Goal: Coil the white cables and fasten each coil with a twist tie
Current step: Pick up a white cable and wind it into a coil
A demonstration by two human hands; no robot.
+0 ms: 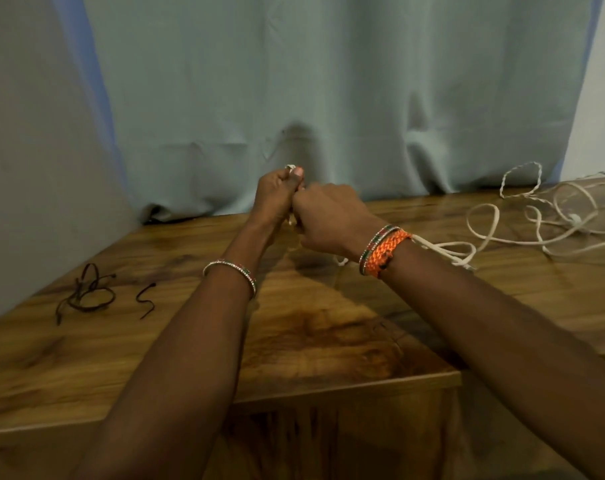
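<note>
Left hand (277, 195) and right hand (329, 220) meet above the table's (176, 344) middle, fingers curled and pinching a small bundle of white cable (290, 167); the grip itself is mostly hidden. Loose white cables (550, 216) sprawl toward the far right corner. Dark twist ties (89, 292) lie near the left edge.

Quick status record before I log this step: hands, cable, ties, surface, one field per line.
left hand: raised above the table, gripping a bit of white cable
right hand: pressed against the left, fingers curled; grip hidden
white cable: mostly loose loops on the right side, one strand running under the right wrist
twist ties: dark, lying on the left side, untouched
table: wooden, against a grey curtain
</note>
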